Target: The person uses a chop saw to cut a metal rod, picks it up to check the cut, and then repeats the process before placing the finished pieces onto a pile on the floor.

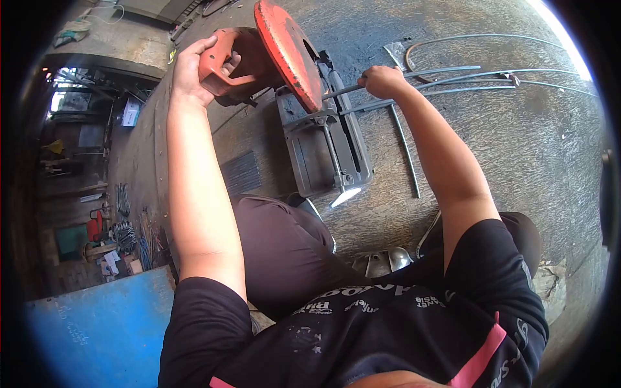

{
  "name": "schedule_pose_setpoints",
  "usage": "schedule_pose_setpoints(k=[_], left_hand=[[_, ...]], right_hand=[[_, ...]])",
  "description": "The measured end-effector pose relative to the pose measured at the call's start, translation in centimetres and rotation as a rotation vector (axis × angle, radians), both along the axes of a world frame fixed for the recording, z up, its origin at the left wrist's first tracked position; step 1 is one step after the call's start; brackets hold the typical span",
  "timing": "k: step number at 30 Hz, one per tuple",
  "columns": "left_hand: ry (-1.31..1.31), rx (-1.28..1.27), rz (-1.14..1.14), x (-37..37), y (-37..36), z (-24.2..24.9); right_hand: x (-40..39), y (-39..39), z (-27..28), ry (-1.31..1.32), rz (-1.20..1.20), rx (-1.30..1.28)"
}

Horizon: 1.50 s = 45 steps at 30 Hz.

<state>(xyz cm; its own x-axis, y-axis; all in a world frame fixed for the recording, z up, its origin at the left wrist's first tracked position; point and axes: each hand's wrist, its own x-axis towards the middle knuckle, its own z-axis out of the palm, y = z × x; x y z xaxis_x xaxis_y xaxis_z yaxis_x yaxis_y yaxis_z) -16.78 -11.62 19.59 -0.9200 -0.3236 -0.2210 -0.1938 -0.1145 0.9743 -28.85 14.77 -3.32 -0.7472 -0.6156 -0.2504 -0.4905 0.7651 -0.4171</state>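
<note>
My left hand (194,68) is wrapped round the orange handle (220,64) of a chop saw, with its fingers through the grip. The saw's round orange blade guard (288,55) stands over the grey saw base (307,158), hiding most of the blade. On the right, my right hand (383,82) is closed on a thin metal bar (446,70), which reaches to the saw beneath the guard. A second metal bar (446,92) lies just below it, running to the saw's clamp (321,121). Whether the blade touches the bar is hidden.
Bent metal rods (498,37) extend to the right across the worn floor. A short bar (405,152) lies right of the saw base, and a row of dark cut bars (241,171) lies to its left. A blue panel (110,330) is at lower left.
</note>
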Motion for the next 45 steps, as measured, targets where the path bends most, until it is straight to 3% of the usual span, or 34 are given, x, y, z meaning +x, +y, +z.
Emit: schedule_pose_setpoints(k=[20, 25, 38, 40, 45], left_hand=[[-0.007, 0.016, 0.021, -0.1, 0.3, 0.3], [-0.026, 0.055, -0.092, -0.5, -1.2, 0.1], [-0.023, 0.025, -0.052, -0.4, -0.4, 0.2], [0.019, -0.011, 0.069, -0.4, 0.3, -0.1], [0.003, 0.029, -0.009, -0.3, -0.5, 0.2]], right_hand=[[0.6, 0.5, 1.0, 0.018, 0.018, -0.004], [0.9, 0.7, 0.8, 0.017, 0.039, 0.025], [0.7, 0.2, 0.1, 0.003, -0.003, 0.028], [0.6, 0.2, -0.2, 0.005, -0.007, 0.027], [0.6, 0.1, 0.1, 0.0, -0.013, 0.029]])
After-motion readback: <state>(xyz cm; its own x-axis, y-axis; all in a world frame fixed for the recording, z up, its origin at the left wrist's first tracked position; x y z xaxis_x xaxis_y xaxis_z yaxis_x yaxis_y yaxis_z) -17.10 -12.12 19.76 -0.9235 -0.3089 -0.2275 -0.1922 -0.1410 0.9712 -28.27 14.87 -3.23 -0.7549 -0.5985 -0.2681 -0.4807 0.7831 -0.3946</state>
